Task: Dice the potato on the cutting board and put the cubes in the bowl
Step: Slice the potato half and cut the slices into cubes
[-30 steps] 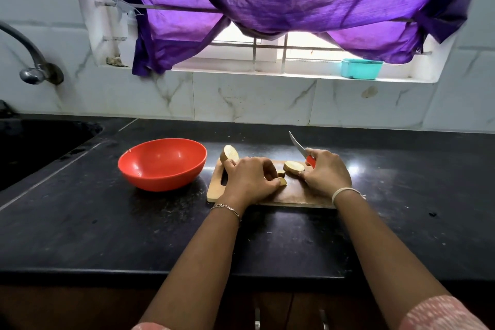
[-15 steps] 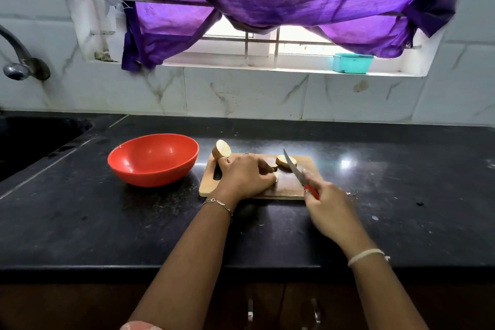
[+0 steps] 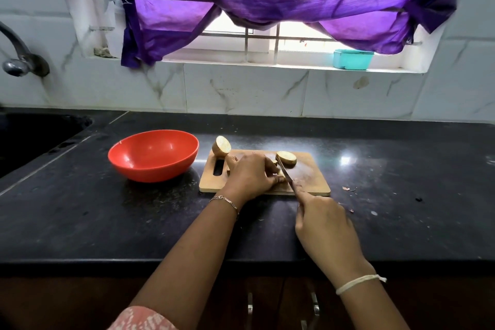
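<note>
A wooden cutting board (image 3: 308, 177) lies on the black counter. My left hand (image 3: 251, 174) is curled over a potato piece on the board, and the piece is almost wholly hidden under the fingers. My right hand (image 3: 325, 225) grips a knife (image 3: 284, 173) whose blade angles down onto the board right beside my left fingertips. A potato half (image 3: 221, 147) stands at the board's far left corner, cut face showing. A round potato slice (image 3: 286, 157) lies at the far middle. The red bowl (image 3: 154, 154) sits left of the board with nothing in it.
A black sink (image 3: 34, 136) and a metal tap (image 3: 18, 59) are at the far left. The white tiled wall (image 3: 241, 88) runs behind the counter. A teal box (image 3: 353, 59) rests on the window sill under a purple curtain. Small scraps (image 3: 348, 190) lie right of the board.
My right hand has drawn back toward me off the board, and the knife blade has come down from pointing up to lie beside my left fingers. My left hand stays over the piece.
</note>
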Available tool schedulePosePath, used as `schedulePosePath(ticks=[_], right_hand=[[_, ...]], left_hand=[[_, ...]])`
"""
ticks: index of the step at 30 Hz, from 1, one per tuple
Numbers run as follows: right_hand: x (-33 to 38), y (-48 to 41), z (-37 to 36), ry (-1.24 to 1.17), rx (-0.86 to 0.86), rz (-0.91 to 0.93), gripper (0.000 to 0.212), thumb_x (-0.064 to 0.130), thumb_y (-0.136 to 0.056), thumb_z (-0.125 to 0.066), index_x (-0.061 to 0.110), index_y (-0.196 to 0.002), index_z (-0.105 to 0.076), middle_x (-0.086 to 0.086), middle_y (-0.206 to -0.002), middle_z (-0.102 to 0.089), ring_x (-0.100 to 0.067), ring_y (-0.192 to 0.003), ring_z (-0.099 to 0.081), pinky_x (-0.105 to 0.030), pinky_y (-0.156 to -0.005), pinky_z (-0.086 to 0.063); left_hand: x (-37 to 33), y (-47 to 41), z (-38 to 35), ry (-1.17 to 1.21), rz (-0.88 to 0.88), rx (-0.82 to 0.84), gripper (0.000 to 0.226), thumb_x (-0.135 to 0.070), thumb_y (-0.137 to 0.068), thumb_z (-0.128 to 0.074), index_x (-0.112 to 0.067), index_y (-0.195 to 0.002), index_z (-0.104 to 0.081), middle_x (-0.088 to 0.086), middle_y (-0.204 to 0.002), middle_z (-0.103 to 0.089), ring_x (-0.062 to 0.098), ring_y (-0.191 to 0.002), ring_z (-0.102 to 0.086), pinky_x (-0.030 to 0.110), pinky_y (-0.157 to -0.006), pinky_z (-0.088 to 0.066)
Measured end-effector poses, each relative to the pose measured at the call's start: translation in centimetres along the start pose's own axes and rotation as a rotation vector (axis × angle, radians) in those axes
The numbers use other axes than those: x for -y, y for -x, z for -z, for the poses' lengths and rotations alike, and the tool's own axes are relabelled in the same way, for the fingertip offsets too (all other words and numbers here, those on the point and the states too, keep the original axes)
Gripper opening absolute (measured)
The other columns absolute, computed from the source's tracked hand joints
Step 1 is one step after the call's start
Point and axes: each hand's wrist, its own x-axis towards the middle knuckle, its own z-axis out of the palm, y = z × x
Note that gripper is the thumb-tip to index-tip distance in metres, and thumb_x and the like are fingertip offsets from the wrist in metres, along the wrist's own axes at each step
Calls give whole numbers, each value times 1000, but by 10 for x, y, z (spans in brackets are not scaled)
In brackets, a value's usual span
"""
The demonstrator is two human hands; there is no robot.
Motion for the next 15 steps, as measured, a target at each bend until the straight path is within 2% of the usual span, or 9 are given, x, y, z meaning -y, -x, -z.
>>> schedulePosePath(ticks=[3,9,12,15], right_hand=[[2,1,-1,51,-3,18,50,26,-100,-36,37,-148,-30,-3,-115,-61,-26,-105,-59,-37,-80,-48],[7,1,-5,189,37,40,64,6,-96,-35,28,-153,-17,-2,-114,-59,-25,-105,-60,-36,-81,-50],[8,-2,-2,227,21,78,62,2,-96,-35,22,-153,-21,-4,-115,-61,-24,-104,-62,-35,-80,-51],[8,-5,6,256,29,133,54,3,-96,-37,19,-148,-32,-4,-116,-61,-24,-103,-62,-34,-79,-51]], left_hand=[[-1,-1,0,-2,10,5,25,-50,-83,-67,-34,-102,-72,-14,-104,-69,11,-109,-55,45,-101,-22],[0,0,1,-1,34,-6,22,-46,-84,-69,-33,-101,-73,-13,-107,-69,12,-107,-56,44,-101,-24],[-1,0,1,0,46,-18,21,-47,-83,-70,-32,-98,-74,-13,-106,-69,11,-108,-55,43,-99,-24],[-1,-2,1,22,60,-13,18,-45,-82,-71,-32,-94,-74,-14,-104,-69,11,-108,-55,43,-102,-25]])
